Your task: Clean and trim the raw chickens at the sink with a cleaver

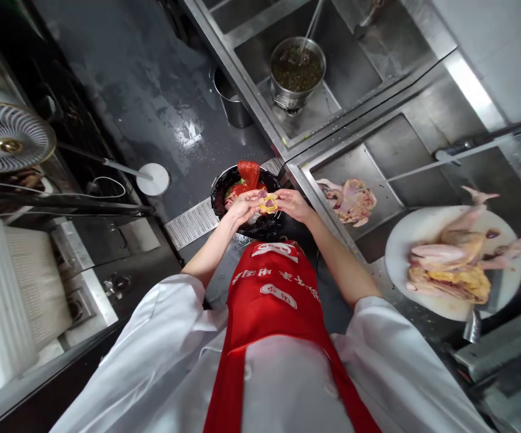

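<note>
Between both hands is a small piece of chicken offal [269, 204], yellow with purplish flesh, which looks like a split gizzard. My left hand [245, 207] pinches its left side, and my right hand [291, 204] grips the right side with closed fingertips. Directly below them stands a round bin lined with a black bag [218, 198]. Waste lies inside it, and a red plastic-looking wrapper [248, 172] sticks up at its far side. My fingers partly cover the offal and the bin's contents.
At right, a chicken carcass with feet [450, 264] lies on a round white cutting board [398, 252], with a cleaver [472, 325] at its edge. Chicken pieces [353, 201] rest in the near sink [382, 171]. A steel pot [296, 90] stands in the far sink. A bucket [233, 102] is on the floor.
</note>
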`<state>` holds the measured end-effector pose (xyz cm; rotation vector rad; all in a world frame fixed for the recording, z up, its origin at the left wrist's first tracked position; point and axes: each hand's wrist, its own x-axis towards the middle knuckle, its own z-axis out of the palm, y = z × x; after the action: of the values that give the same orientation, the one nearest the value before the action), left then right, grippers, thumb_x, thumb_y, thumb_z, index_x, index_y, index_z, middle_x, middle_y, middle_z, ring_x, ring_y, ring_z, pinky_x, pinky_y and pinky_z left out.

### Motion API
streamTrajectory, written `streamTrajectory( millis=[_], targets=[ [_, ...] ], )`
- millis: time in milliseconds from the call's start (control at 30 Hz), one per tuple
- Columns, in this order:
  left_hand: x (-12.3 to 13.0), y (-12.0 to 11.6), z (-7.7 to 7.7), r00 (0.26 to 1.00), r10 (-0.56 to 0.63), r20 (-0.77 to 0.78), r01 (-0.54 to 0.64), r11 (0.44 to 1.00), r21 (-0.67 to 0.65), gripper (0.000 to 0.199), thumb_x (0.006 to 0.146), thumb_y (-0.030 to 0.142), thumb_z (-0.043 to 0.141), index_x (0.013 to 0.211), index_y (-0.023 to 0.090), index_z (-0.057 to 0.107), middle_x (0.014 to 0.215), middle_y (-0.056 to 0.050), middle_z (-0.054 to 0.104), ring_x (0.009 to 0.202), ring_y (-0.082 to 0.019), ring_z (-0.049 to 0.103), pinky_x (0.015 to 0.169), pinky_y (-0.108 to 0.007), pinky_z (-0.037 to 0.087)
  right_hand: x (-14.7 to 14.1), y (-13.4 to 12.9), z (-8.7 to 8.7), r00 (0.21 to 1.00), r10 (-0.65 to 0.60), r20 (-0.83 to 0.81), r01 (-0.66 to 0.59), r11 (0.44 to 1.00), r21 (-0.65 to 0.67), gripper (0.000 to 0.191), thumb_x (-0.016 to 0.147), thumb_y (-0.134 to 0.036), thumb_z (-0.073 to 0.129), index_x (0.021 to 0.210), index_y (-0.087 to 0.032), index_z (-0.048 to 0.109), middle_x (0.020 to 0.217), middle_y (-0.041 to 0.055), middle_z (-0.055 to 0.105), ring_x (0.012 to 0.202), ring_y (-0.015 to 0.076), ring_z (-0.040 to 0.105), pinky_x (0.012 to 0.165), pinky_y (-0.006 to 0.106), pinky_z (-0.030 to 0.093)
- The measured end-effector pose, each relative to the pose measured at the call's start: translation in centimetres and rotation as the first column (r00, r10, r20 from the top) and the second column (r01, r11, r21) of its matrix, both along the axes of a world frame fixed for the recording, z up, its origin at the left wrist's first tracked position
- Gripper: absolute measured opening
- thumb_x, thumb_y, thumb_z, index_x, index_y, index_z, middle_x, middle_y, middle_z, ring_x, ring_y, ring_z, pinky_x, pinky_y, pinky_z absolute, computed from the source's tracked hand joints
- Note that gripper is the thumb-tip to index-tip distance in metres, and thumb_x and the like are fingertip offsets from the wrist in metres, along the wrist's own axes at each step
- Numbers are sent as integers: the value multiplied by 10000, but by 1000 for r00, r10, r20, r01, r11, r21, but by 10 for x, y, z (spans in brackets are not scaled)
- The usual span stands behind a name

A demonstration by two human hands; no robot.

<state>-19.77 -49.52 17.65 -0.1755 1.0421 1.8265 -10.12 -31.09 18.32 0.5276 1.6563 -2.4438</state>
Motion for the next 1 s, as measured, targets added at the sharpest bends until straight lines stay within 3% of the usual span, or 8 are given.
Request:
streamTrajectory(
  millis=[133,267,333,500,600,800,900,1000],
  targets=[
    [-11,-2,-5,999,14,42,-15,1000,25,377,650,36,852,1006,91,741,991,-124,804,857,-224,776,906,-385,614,-15,0,1,997,65,-34,-60,991,123,405,664,-423,919,918,-179,720,914,30,737,848,178,695,811,307,581],
    [-19,5,-7,998,44,38,-43,999,-16,346,679,70,854,1004,98,736,973,-126,803,829,-218,774,876,-375,619,-26,-2,-4,997,79,20,-77,994,-77,469,627,-461,926,921,-194,678,875,14,721,798,170,690,775,319,595],
    [-25,10,-4,998,64,14,-64,997,-42,351,664,86,865,989,103,736,926,-111,798,772,-199,759,805,-340,621,-35,-2,-6,995,90,42,-85,990,-111,470,616,-458,924,905,-199,659,839,-1,704,770,159,680,766,316,593],
    [-40,26,16,980,135,-145,-156,977,-143,309,663,163,871,931,122,722,803,-50,752,666,-142,696,652,-248,558,-65,9,-5,979,198,-39,-193,975,109,397,614,-409,898,810,-195,626,789,-16,665,744,141,644,750,278,551],
    [-48,37,27,958,200,-207,-239,953,-187,288,687,187,859,910,150,681,727,4,688,605,-107,635,605,-221,504,-83,21,2,956,279,-95,-264,954,143,382,621,-418,881,812,-194,638,809,-4,679,765,151,648,756,281,543],
    [-53,49,40,923,312,-224,-355,916,-187,320,721,244,867,879,190,595,713,31,627,589,-94,577,598,-220,468,-102,34,12,929,353,-115,-354,935,12,414,654,-484,902,823,-180,678,845,19,702,782,159,669,782,292,550],
    [-54,49,42,925,343,-165,-369,914,-169,387,705,285,884,913,201,570,769,20,651,604,-100,582,598,-224,475,-107,30,11,941,325,-90,-336,931,-146,516,621,-565,925,881,-183,696,862,34,718,787,174,686,787,319,574],
    [-60,44,40,912,351,-210,-392,897,-205,366,705,295,876,899,198,581,785,9,659,625,-98,580,619,-218,481,-112,21,8,962,265,-69,-272,952,-141,575,595,-611,937,912,-188,710,882,52,739,796,187,698,800,338,590]
  ],
)
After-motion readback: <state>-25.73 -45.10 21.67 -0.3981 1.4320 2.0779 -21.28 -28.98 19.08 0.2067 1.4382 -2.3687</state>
